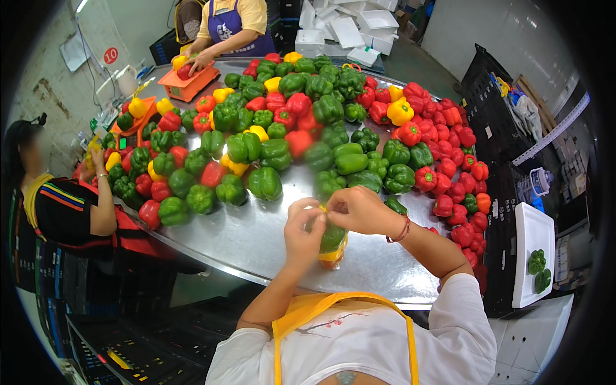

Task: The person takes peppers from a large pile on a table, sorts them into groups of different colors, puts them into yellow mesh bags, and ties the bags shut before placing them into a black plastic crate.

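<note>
Close in front of me on the steel table stands a clear bag of bell peppers (pixel 332 247), green above and yellow-orange below. My left hand (pixel 304 232) is closed at its top, thumb and fingers pinched at the bag's neck. Meeting it there, my right hand (pixel 364 210) also pinches the neck, with a red string bracelet on its wrist. A small yellow bit shows between the fingertips; its kind is hidden. Loose green bell peppers (pixel 265 184) lie just beyond my hands.
Red bell peppers (pixel 443 167) crowd the steel table's (pixel 221 240) right side. Across it, one person (pixel 234 29) handles peppers over an orange scale (pixel 186 85); another person (pixel 70 205) works at the left. Black crates (pixel 494 128) and a white foam tray (pixel 529 221) stand right.
</note>
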The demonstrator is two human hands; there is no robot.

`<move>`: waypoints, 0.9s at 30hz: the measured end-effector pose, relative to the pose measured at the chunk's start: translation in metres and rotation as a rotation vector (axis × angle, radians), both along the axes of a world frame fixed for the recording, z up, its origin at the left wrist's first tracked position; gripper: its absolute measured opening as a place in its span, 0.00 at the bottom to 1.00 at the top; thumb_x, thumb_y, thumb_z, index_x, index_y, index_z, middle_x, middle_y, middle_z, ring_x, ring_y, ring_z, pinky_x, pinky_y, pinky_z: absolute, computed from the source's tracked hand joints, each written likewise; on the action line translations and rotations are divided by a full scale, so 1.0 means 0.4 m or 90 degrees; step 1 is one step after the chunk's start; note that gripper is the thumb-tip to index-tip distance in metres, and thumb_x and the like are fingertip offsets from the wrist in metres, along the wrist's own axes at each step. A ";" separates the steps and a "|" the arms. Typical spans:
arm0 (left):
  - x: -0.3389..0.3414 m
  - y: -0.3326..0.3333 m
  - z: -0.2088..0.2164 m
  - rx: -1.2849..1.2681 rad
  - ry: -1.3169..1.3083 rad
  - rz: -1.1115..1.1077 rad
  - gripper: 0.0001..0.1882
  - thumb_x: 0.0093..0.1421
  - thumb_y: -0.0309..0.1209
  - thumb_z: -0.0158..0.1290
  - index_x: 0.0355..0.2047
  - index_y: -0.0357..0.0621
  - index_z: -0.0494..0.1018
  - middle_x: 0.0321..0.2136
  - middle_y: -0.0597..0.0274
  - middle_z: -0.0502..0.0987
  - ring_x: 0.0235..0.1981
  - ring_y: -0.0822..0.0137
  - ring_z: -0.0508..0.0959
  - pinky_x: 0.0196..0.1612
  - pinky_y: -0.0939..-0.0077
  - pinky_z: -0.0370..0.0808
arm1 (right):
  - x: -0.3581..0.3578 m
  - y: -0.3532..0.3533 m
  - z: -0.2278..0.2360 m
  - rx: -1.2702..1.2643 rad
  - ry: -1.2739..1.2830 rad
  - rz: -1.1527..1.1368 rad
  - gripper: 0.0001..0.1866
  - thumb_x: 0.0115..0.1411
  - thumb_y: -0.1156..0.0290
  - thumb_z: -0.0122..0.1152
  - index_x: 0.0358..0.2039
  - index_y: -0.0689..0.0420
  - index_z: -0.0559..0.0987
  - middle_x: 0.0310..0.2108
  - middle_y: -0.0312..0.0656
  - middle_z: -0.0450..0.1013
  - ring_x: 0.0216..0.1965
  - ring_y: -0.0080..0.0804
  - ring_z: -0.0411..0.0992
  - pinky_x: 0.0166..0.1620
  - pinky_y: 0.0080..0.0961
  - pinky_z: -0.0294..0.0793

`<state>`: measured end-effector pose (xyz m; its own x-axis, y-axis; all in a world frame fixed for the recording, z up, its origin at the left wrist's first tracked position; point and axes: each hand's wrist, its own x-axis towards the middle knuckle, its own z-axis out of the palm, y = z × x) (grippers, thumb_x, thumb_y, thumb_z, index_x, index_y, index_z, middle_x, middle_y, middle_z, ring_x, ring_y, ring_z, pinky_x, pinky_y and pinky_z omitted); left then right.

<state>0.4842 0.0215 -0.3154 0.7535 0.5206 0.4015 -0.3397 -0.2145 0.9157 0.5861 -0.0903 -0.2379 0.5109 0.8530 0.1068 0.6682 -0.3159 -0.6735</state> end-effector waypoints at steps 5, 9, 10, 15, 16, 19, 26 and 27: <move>0.004 -0.005 0.009 0.052 -0.037 0.039 0.05 0.46 0.18 0.51 0.26 0.37 0.71 0.35 0.59 0.69 0.40 0.64 0.69 0.44 0.75 0.65 | -0.020 -0.004 -0.011 0.048 0.014 -0.050 0.08 0.43 0.71 0.58 0.21 0.63 0.75 0.17 0.44 0.72 0.19 0.31 0.73 0.25 0.23 0.70; 0.007 -0.008 0.017 -0.011 -0.011 0.026 0.03 0.47 0.17 0.50 0.24 0.36 0.71 0.35 0.61 0.69 0.40 0.67 0.68 0.45 0.76 0.64 | -0.028 -0.008 -0.041 0.118 0.021 -0.100 0.07 0.42 0.68 0.58 0.20 0.59 0.75 0.17 0.44 0.72 0.20 0.36 0.73 0.24 0.27 0.70; 0.007 -0.006 0.018 -0.043 0.003 0.019 0.03 0.47 0.17 0.50 0.24 0.36 0.71 0.35 0.60 0.69 0.40 0.67 0.68 0.45 0.76 0.64 | -0.033 -0.009 -0.042 0.133 0.019 -0.105 0.07 0.43 0.69 0.58 0.20 0.59 0.75 0.17 0.43 0.72 0.20 0.36 0.72 0.24 0.26 0.70; 0.020 0.006 0.005 -0.116 0.031 -0.020 0.02 0.48 0.18 0.50 0.24 0.35 0.71 0.35 0.60 0.69 0.40 0.68 0.68 0.45 0.77 0.64 | -0.041 -0.008 -0.050 0.184 0.008 -0.111 0.05 0.44 0.72 0.58 0.20 0.59 0.74 0.17 0.42 0.71 0.19 0.35 0.71 0.23 0.26 0.69; 0.022 0.005 0.005 -0.097 0.034 -0.012 0.02 0.48 0.18 0.50 0.24 0.35 0.71 0.35 0.60 0.70 0.40 0.68 0.68 0.45 0.77 0.64 | -0.038 -0.009 -0.048 0.175 0.001 -0.104 0.05 0.44 0.72 0.58 0.20 0.59 0.74 0.18 0.42 0.71 0.19 0.35 0.71 0.23 0.26 0.69; 0.014 -0.007 0.024 -0.010 0.027 0.024 0.02 0.48 0.18 0.50 0.24 0.34 0.71 0.35 0.60 0.70 0.39 0.68 0.68 0.45 0.77 0.64 | -0.028 -0.010 -0.042 0.140 -0.026 -0.091 0.06 0.44 0.71 0.59 0.20 0.59 0.73 0.18 0.42 0.71 0.19 0.35 0.72 0.23 0.27 0.69; 0.022 -0.005 0.010 -0.046 0.026 0.022 0.00 0.48 0.19 0.48 0.23 0.34 0.69 0.35 0.59 0.70 0.39 0.68 0.68 0.45 0.78 0.63 | -0.036 -0.009 -0.085 0.258 -0.019 -0.087 0.05 0.45 0.76 0.58 0.21 0.60 0.71 0.17 0.39 0.67 0.16 0.26 0.65 0.20 0.20 0.63; 0.023 -0.001 0.005 -0.058 0.034 0.013 0.01 0.48 0.20 0.48 0.22 0.34 0.68 0.35 0.59 0.70 0.39 0.69 0.68 0.45 0.79 0.63 | -0.039 -0.009 -0.097 0.289 -0.014 -0.081 0.05 0.45 0.78 0.58 0.21 0.61 0.70 0.17 0.38 0.66 0.14 0.22 0.63 0.19 0.17 0.60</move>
<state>0.4932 0.0213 -0.3135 0.7608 0.5694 0.3113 -0.2867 -0.1355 0.9484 0.5705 -0.0938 -0.2767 0.6012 0.6482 0.4674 0.6595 -0.0723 -0.7482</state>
